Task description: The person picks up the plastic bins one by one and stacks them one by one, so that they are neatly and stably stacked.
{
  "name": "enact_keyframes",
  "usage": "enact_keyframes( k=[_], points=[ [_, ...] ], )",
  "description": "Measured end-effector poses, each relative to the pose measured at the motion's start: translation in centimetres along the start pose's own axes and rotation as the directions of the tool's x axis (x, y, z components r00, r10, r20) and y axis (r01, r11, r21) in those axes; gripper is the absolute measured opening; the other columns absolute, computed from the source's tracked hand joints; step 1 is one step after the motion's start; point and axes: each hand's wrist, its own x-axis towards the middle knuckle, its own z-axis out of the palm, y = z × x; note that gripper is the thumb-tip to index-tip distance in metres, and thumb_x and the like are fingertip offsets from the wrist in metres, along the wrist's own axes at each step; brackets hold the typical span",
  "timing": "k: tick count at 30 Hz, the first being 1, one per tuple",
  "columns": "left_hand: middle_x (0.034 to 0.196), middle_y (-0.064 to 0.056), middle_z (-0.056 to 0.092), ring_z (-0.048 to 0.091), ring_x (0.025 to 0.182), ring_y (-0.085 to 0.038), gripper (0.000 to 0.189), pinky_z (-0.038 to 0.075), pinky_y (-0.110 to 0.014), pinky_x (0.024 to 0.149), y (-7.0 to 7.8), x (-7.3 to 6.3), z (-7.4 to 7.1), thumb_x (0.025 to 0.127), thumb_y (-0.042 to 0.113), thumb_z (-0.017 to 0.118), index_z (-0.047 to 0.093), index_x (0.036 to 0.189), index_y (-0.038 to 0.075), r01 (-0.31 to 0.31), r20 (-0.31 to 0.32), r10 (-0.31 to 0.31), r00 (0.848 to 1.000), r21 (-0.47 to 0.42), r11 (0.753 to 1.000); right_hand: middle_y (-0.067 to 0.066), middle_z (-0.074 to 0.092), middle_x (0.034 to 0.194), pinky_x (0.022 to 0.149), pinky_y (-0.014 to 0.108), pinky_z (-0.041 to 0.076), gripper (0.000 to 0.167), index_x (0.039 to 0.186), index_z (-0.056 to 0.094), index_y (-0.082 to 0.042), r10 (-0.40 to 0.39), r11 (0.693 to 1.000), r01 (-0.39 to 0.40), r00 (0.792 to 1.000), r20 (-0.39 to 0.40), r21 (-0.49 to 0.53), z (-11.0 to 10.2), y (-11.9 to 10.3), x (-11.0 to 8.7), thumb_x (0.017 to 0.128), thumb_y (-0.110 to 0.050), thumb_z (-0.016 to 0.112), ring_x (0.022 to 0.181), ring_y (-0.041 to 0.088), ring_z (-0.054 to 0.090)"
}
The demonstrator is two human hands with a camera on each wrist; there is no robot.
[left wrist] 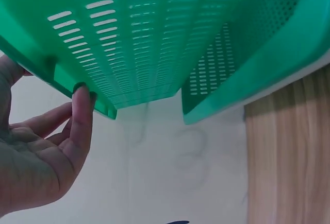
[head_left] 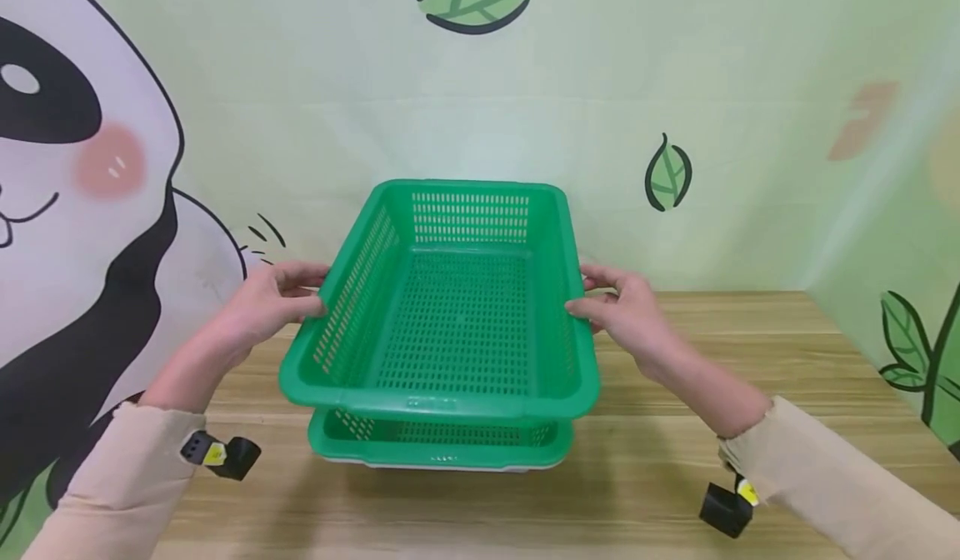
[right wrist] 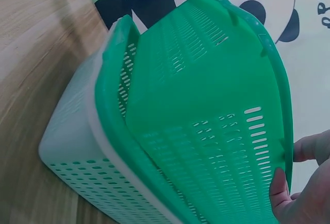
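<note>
Both hands hold a green rectangular plastic basket (head_left: 450,407) with slotted walls and a mesh bottom, seen from above in the head view. The left hand (head_left: 258,302) pinches its left rim, thumb on top and fingers beneath. On the opposite side, the right hand (head_left: 626,306) grips the right rim in the same way. Under it is a second green basket (head_left: 442,458), set inside a white basket (right wrist: 72,123) on the table. In the right wrist view, the upper basket's lower part sits partly within the second one. Its inside looks bare.
The wood-grain table (head_left: 720,360) extends to both sides of the baskets. Behind stands a pale green backdrop (head_left: 300,85) printed with a panda and leaves. A black wrist camera (head_left: 232,457) hangs from the left sleeve, another black camera (head_left: 726,510) from the right.
</note>
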Motion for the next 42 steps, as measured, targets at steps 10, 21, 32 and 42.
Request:
enact_keyframes(
  k=[10, 21, 32, 42],
  points=[
    [0.126, -0.023, 0.049, 0.05, 0.108, -0.031, 0.058, 0.042, -0.041, 0.088, -2.0, 0.3, 0.6, 0.081, 0.009, 0.054, 0.036, 0.135, -0.003, 0.025, -0.017, -0.025, 1.0, -0.031, 0.999, 0.019, 0.044, 0.112, 0.07, 0.023, 0.051, 0.057, 0.136, 0.033, 0.008, -0.026, 1.0, 0.026, 0.999, -0.033, -0.005, 1.5, 1.4, 0.0, 0.085, -0.003, 0.058, 0.076, 0.009, 0.055],
    [0.124, -0.023, 0.05, 0.05, 0.109, -0.035, 0.052, 0.038, -0.049, 0.092, -4.1, 0.2, 1.7, 0.083, 0.007, 0.051, 0.041, 0.132, -0.004, 0.008, -0.017, -0.009, 1.0, -0.044, 0.999, 0.019, 0.046, 0.114, 0.067, 0.02, 0.05, 0.057, 0.136, 0.035, 0.006, -0.006, 1.0, 0.005, 0.998, -0.068, -0.015, 2.3, 3.0, 0.1, 0.084, -0.004, 0.059, 0.077, 0.008, 0.052],
    [0.123, -0.023, 0.052, 0.056, 0.103, -0.025, 0.052, 0.046, -0.028, 0.079, -5.6, 0.4, 2.5, 0.08, 0.007, 0.055, 0.045, 0.13, -0.006, 0.017, -0.035, -0.02, 0.999, -0.083, 0.996, 0.016, 0.048, 0.108, 0.065, 0.019, 0.048, 0.054, 0.132, 0.04, 0.006, -0.003, 1.0, 0.003, 0.997, -0.078, 0.008, 3.0, 4.3, 0.8, 0.083, -0.002, 0.06, 0.078, 0.012, 0.049],
    [0.122, -0.025, 0.052, 0.055, 0.094, -0.017, 0.051, 0.047, -0.026, 0.077, -6.4, 0.1, 3.0, 0.081, 0.006, 0.056, 0.044, 0.129, -0.008, 0.004, -0.014, -0.005, 1.0, -0.095, 0.995, 0.015, 0.046, 0.108, 0.062, 0.018, 0.047, 0.056, 0.133, 0.039, 0.006, 0.014, 1.0, -0.014, 0.997, -0.079, 0.003, 3.5, 5.5, 0.9, 0.081, 0.0, 0.06, 0.079, 0.015, 0.045]
  ],
)
